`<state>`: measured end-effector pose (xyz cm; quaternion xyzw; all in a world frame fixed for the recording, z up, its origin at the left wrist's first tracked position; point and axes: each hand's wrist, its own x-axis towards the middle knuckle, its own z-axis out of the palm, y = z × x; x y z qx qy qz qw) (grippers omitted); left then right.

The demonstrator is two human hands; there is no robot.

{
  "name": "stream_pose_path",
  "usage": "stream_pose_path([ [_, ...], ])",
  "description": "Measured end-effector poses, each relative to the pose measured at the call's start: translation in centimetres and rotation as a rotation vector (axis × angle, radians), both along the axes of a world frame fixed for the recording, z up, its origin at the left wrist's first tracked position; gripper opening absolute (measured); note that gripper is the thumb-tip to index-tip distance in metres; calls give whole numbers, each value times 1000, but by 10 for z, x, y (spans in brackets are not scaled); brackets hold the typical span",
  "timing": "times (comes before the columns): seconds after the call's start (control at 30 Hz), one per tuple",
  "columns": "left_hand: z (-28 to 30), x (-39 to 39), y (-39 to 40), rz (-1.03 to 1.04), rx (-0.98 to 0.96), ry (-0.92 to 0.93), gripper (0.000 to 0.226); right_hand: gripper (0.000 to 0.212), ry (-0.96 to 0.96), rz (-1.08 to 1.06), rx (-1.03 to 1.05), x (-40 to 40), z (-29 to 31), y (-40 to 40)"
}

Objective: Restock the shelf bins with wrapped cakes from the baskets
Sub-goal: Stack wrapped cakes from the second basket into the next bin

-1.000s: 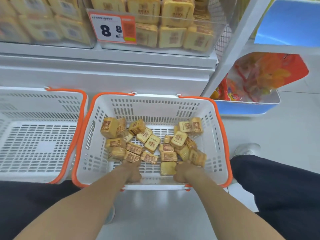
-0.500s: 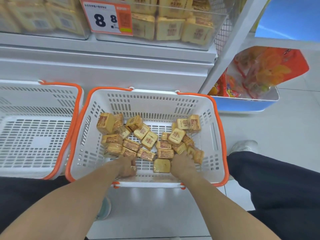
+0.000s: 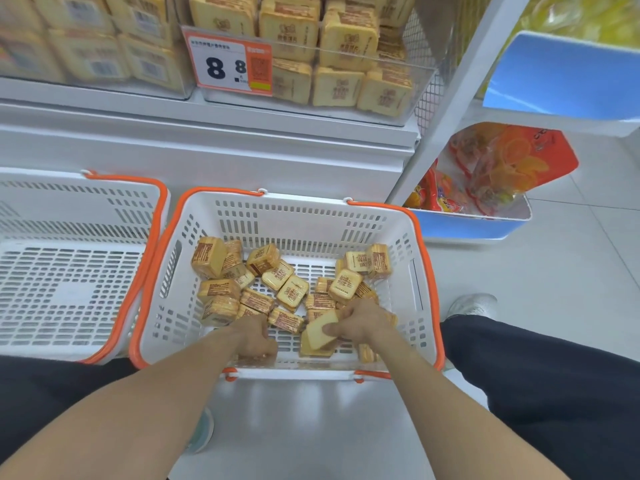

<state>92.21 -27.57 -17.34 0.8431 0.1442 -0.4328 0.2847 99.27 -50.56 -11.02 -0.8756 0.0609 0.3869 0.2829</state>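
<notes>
Both hands in the near end of the white basket (image 3: pixel 398 233). Right hand (image 3: pixel 360 322) pinches a tilted wrapped cake (image 3: pixel 320 332); left hand (image 3: pixel 256 337) curled over cakes (grip unclear).

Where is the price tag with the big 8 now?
In the head view, the price tag hangs at upper centre on the clear shelf bin, above the basket.

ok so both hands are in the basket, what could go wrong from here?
1. The right hand pinches one tilted wrapped cake by thumb and fingers; that grip may slip on lifting.
2. The left hand curls over cakes by the basket near wall, contents hidden; some may drop.
</notes>
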Motion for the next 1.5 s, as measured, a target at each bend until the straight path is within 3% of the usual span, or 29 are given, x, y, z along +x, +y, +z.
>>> stream_pose_path([
  [0.07, 18, 6, -1, 134, -169, 24, 31, 39, 27, -40, 78, 13, 21, 3],
  [0.13, 37, 13, -4, 417, -507, 121, 29, 45, 16, -67, 126, 30, 49, 5],
  [0.2, 51, 23, -7, 758, -870, 166, 43, 47, -32, -109, 194, 46, 85, 6],
  [0.27, 67, 33, -13, 1009, -1065, 104, 50, 49, -73, -137, 260, 60, 123, 3],
  [0.33, 88, 44, -24, 1117, -1175, 29, 47, 49, -127, -105, 273, 72, 159, -1],
  [0.43, 120, 57, -42, 1084, -1300, -59, 62, 32, -232, -4, 252, 86, 199, -9],
  [0.6, 151, 71, -52, 947, -1241, -222, 58, 43, -486, -97, 437, 73, 214, -16],
  [0.77, 197, 98, -18, 658, -1095, -295, 52, 49, -518, -151, 634, 79, 233, -1],
  [0.9, 266, 123, 19, 391, -785, -407, 48, 47, -497, -152, 767, 87, 252, 17],
  [1.0, 303, 142, 43, 286, -476, -530, 45, 41, -568, -221, 813, 93, 259, 23],
  [1.07, 312, 144, 54, 296, -410, -574, 45, 36, -612, -241, 864, 96, 259, 26],
  [1.27, 277, 127, 52, 688, -698, -581, 57, 47, -909, -90, 806, 101, 240, 26],
  [1.5, 272, 127, 31, 824, -1011, -327, 52, 45, -744, -124, 954, 91, 237, 40],
])
